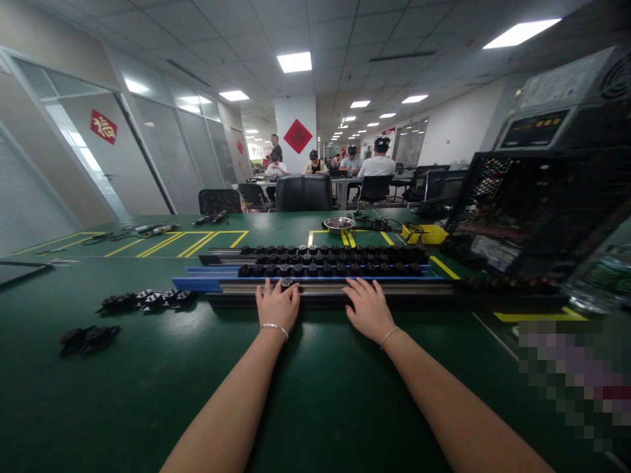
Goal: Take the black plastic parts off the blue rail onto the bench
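Both hands rest at the near long rail (325, 289), a dark channel with a metallic strip. My left hand (279, 307) has its fingers spread over the rail's left part. A small black plug-like part (287, 282) sits at the tips of its index finger and thumb; whether they press on it I cannot tell. Further right, my right hand (367, 307) lies with fingers spread on the same rail, nothing visible in it. Behind run blue rails (197, 282) and two rows of similar black parts (325, 269), standing side by side.
Loose black parts (148, 300) lie in groups at the left. A metal bowl (339, 225) and a yellow bin (424, 234) stand at the back. An open computer case (497, 210) rises at the right. Yellow tape (211, 243) marks the green table (315, 407). Several people sit beyond.
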Demonstrator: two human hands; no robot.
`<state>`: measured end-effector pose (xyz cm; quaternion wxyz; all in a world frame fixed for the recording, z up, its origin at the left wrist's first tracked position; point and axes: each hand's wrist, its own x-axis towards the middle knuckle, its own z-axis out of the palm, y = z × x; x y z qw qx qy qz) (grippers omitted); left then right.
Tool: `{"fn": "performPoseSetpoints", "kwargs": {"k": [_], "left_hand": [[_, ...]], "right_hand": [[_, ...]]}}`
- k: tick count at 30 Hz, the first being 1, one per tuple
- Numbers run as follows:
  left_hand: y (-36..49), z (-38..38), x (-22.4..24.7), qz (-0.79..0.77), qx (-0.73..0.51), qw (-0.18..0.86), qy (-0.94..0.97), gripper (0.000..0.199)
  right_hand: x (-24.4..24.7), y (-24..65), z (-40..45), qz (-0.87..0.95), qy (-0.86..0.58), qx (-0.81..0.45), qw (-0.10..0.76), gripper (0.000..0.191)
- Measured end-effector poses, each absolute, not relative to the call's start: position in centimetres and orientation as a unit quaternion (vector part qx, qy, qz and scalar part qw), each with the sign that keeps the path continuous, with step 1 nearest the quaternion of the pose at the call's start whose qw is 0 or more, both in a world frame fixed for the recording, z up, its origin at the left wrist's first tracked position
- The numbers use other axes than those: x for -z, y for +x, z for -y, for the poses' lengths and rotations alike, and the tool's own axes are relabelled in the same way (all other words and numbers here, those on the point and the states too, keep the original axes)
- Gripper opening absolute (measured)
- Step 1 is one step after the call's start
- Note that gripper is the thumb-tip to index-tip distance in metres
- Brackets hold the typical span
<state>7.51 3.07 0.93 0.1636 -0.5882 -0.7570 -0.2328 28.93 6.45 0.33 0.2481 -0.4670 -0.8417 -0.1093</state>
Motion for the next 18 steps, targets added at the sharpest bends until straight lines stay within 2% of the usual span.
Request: {"fn": "performPoseSetpoints", "kwargs": {"k": [18], "left_hand": [[6.96,-2.97,-1.04,0.767,0.244,0.153,-0.573,0.037]], "right_hand": [[-0.44,28.94,-6.37,0.843,-0.466,0.104,0.250,0.034]]}}
